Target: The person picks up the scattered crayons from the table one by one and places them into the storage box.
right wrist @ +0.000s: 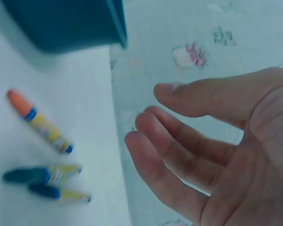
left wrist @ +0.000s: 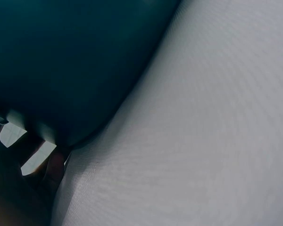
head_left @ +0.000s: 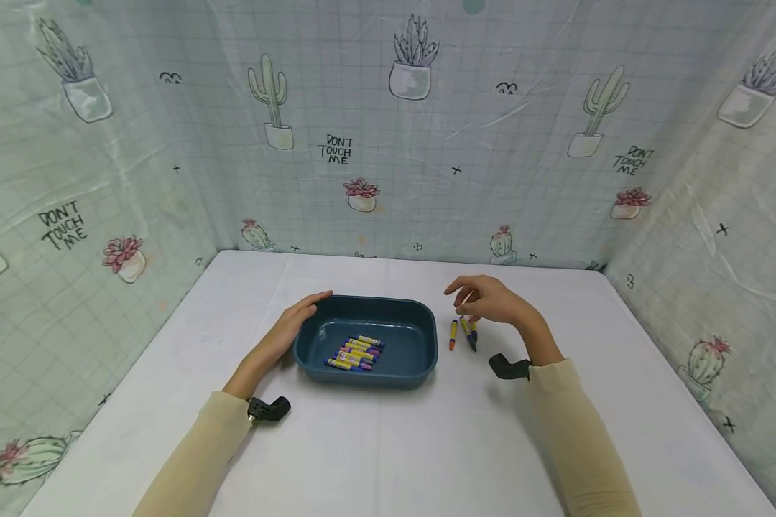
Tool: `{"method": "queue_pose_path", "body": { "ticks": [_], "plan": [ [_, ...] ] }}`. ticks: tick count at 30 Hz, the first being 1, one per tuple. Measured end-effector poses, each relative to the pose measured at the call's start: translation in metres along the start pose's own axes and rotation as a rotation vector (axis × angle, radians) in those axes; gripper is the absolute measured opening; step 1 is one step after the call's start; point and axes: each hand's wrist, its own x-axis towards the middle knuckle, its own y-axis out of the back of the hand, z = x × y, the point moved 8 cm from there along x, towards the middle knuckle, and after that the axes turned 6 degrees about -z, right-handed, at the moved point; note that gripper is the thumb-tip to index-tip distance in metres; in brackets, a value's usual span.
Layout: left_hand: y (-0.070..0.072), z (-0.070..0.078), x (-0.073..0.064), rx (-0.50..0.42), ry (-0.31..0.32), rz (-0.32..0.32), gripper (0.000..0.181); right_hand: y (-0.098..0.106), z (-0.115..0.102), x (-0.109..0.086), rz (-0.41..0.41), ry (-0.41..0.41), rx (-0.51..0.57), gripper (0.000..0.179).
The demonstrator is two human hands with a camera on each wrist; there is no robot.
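A dark teal tray holds a row of several crayons with yellow wrappers. My left hand rests along the tray's left rim, its fingers reaching toward the back corner; in the left wrist view those fingers meet the tray's outer wall. Right of the tray, my right hand hovers with loosely bent fingers and holds nothing. Three crayons lie below it on the table: an orange one, a dark green one and a dark blue one, partly covered by the hand in the head view.
A white cloth covers the table. Patterned curtains with cactus drawings hang behind it and along both sides. A black wrist-camera mount sits on each wrist, the left one and the right one both over the table.
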Motion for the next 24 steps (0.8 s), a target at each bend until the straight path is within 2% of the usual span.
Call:
{"method": "queue_pose_path", "body": {
  "ticks": [8, 16, 24],
  "plan": [
    [0.000, -0.001, 0.001, 0.005, -0.004, -0.005, 0.048, 0.003, 0.038, -0.011, 0.070, -0.129, -0.007, 0.039],
    [-0.002, -0.002, 0.004, -0.013, -0.013, -0.013, 0.047, 0.000, 0.072, -0.010, 0.107, -0.257, 0.023, 0.039],
    [0.001, -0.004, 0.002, -0.012, -0.018, -0.007, 0.048, -0.006, 0.086, -0.002, 0.138, -0.315, 0.026, 0.043]
  ]
}}
